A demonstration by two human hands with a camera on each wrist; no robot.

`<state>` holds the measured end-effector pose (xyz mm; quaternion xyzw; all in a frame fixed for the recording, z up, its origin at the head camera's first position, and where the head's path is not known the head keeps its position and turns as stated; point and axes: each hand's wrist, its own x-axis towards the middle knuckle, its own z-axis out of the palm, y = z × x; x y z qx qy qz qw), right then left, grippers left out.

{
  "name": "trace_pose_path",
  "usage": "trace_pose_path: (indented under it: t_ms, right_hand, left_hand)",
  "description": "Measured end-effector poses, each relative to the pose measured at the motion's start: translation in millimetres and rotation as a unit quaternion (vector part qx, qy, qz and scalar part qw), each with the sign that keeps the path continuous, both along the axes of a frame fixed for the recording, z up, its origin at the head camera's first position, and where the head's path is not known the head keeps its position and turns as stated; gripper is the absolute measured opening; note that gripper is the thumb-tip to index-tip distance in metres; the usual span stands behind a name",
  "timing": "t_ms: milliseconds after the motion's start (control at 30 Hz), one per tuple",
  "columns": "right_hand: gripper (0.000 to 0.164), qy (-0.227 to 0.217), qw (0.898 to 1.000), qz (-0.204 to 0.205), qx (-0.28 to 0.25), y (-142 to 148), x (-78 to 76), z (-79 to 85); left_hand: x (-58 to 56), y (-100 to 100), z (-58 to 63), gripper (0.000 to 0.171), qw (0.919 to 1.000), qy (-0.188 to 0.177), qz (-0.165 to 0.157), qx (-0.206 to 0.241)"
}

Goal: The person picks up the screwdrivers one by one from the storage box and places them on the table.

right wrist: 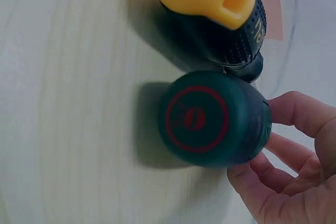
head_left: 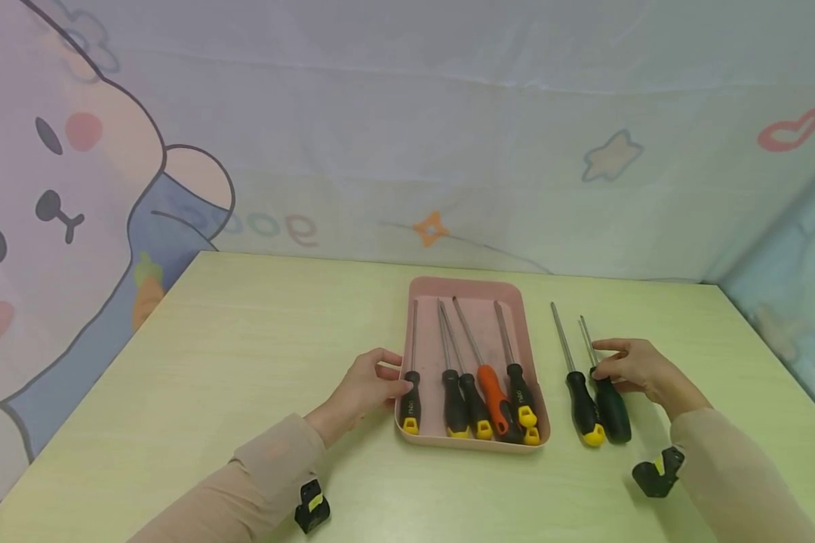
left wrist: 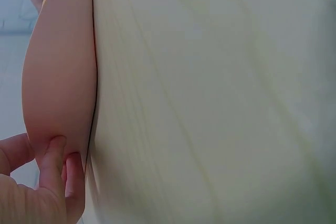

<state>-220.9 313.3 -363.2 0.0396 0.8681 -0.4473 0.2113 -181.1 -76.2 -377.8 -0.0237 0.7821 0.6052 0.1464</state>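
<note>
At right of frame, a person's right hand (head_left: 641, 371) has thumb and fingers clamped on the dark green, round-ended handle of a metal-shafted screwdriver (head_left: 613, 411); at center, the left hand (head_left: 370, 385) pinches a shallow pink rectangular plastic tray (head_left: 465, 286). Good handling likely means a firm grip, clear of the neighboring black-and-yellow-handled screwdriver (head_left: 582, 407), tray steady.
</note>
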Motion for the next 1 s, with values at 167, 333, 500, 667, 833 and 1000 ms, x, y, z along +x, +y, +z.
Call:
trace_pose_path:
  t_ms: [167, 333, 500, 667, 833, 1000]
  right_hand:
    - [0.067, -0.003, 1.0, -0.004, 0.008, -1.7, -0.1, 1.1]
    - [0.068, -0.003, 1.0, -0.008, 0.011, -3.2, 0.1, 1.7]
    - [0.069, -0.007, 1.0, -0.012, 0.014, -3.1, -0.1, 1.4]
    - [0.07, -0.011, 1.0, -0.011, 0.017, -2.1, -0.8, 0.9]
    - [0.07, -0.013, 1.0, -0.006, 0.017, -1.1, -1.0, 0.5]
    - [0.07, -0.016, 1.0, -0.004, 0.015, -0.7, -1.2, 1.6]
  left_hand:
    - [0.3, 0.5, 0.3, 0.036, 1.0, -0.001, 0.002, -0.002]
    - [0.7, 0.3, 0.5, 0.036, 1.0, 0.001, 0.001, -0.001]
    - [0.6, 0.4, 0.4, 0.036, 1.0, -0.001, 0.001, 0.0]
    - [0.5, 0.4, 0.1, 0.036, 1.0, 0.0, 0.0, -0.001]
    - [0.3, 0.1, 0.2, 0.036, 1.0, -0.001, 0.0, 0.0]
    - [-0.3, 0.1, -0.2, 0.036, 1.0, 0.0, -0.001, 0.0]
